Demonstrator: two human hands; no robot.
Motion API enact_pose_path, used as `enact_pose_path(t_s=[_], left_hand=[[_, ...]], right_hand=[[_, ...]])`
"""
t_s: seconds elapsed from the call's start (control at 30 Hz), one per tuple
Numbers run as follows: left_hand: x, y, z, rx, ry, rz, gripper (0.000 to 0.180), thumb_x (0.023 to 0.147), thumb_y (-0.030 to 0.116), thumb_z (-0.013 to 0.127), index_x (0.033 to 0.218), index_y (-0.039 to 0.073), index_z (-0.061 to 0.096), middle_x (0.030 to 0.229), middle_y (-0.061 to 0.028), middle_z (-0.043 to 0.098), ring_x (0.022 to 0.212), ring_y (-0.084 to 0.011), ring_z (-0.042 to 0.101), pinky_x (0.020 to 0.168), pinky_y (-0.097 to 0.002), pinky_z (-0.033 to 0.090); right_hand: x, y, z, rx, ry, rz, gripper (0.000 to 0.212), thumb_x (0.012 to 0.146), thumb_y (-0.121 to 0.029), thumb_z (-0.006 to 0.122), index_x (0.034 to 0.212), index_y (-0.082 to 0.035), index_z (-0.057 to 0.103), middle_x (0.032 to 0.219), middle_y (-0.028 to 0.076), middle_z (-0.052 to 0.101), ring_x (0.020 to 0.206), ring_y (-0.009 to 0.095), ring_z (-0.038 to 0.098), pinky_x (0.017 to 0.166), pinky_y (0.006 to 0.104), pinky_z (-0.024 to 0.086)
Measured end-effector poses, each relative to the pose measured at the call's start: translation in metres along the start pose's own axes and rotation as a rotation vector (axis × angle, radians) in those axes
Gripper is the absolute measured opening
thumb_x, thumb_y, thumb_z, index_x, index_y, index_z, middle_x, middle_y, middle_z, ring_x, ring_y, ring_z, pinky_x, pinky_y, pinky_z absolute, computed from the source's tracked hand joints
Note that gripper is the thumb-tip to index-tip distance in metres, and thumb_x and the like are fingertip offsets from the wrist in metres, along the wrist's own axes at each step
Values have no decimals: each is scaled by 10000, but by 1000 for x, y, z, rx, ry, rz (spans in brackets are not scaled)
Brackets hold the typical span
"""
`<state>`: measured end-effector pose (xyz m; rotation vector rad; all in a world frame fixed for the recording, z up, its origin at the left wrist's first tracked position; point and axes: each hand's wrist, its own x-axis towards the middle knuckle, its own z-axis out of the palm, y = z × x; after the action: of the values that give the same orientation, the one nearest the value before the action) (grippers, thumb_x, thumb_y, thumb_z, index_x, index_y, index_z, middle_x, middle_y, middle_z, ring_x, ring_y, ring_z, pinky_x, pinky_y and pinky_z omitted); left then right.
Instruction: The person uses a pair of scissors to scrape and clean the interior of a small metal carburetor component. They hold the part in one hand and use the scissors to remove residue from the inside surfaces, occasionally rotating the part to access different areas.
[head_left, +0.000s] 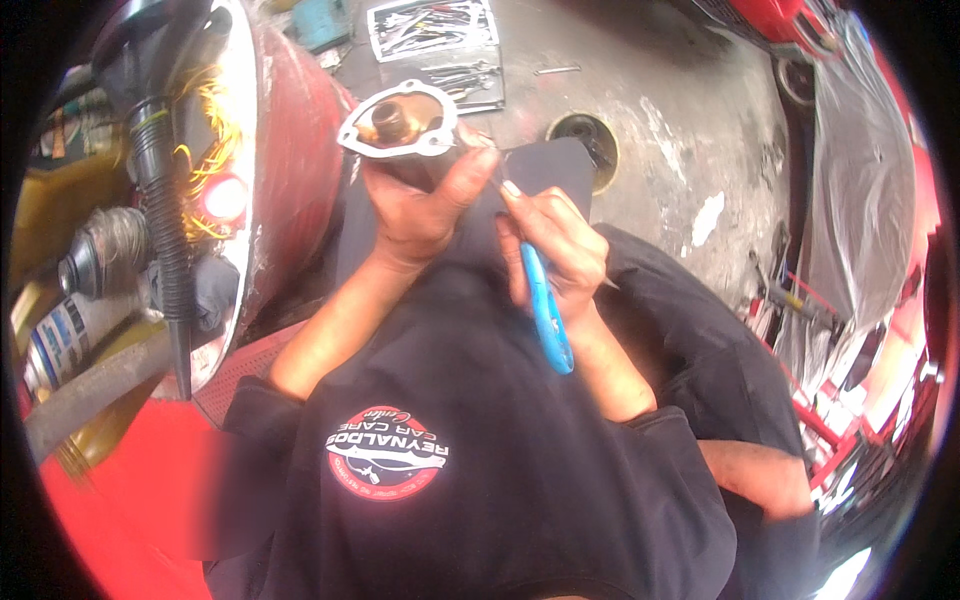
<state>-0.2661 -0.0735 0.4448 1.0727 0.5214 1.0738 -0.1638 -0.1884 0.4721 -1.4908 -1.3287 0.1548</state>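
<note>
My left hand (425, 205) is closed around a metal housing (440, 146), holding it up over my lap. Its light, flat flange faces up, with bolt-hole ears at the corners. Inside the opening, a round, brownish metal part shows amid oily residue. My right hand (565, 250) grips a blue-handled hand tool (545, 310), whose handle slants down from my palm. A thin end of the tool reaches up to the housing's right side, near my left thumb. Fingers hide most of the working end, so I cannot tell whether it touches the housing.
At left stands a red drum (295, 150) crowded with a black funnel (150, 130), yellow wire (210, 130) and a spray can (60, 340). Beyond the housing, a tray of wrenches (430, 28) lies on the floor. A round black part (590, 140) and grey plastic sheeting (865, 180) are to the right.
</note>
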Motion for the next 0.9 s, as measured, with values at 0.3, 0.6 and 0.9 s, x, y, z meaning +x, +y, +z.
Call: enact_pose_path(t_s=[0.3, 0.6, 0.9], left_hand=[[63, -29, 50, -79, 253, -122, 555, 697, 285, 965, 1072, 61, 623, 1033, -45, 670, 956, -152, 622, 900, -335, 516], [90, -29, 72, 161, 636, -213, 647, 705, 312, 923, 1136, 5, 551, 1007, -176, 720, 962, -327, 724, 880, -416, 547], [139, 6, 79, 55, 874, -133, 698, 713, 306, 905, 1197, -23, 523, 1011, -185, 747, 930, -353, 749, 867, -412, 572]], right_hand=[[49, 39, -28, -179, -158, 510, 444, 1033, -147, 614, 1434, 41, 589, 1187, 142, 732, 968, 159, 667, 783, 319, 548], [121, 87, -53, 19, -536, 628, 583, 1063, -272, 592, 1573, -32, 441, 926, 36, 644, 665, 64, 464, 570, 237, 363], [206, 60, -28, 38, -798, 419, 517, 1022, -175, 621, 1495, 4, 511, 950, 62, 653, 737, 108, 534, 637, 263, 422]])
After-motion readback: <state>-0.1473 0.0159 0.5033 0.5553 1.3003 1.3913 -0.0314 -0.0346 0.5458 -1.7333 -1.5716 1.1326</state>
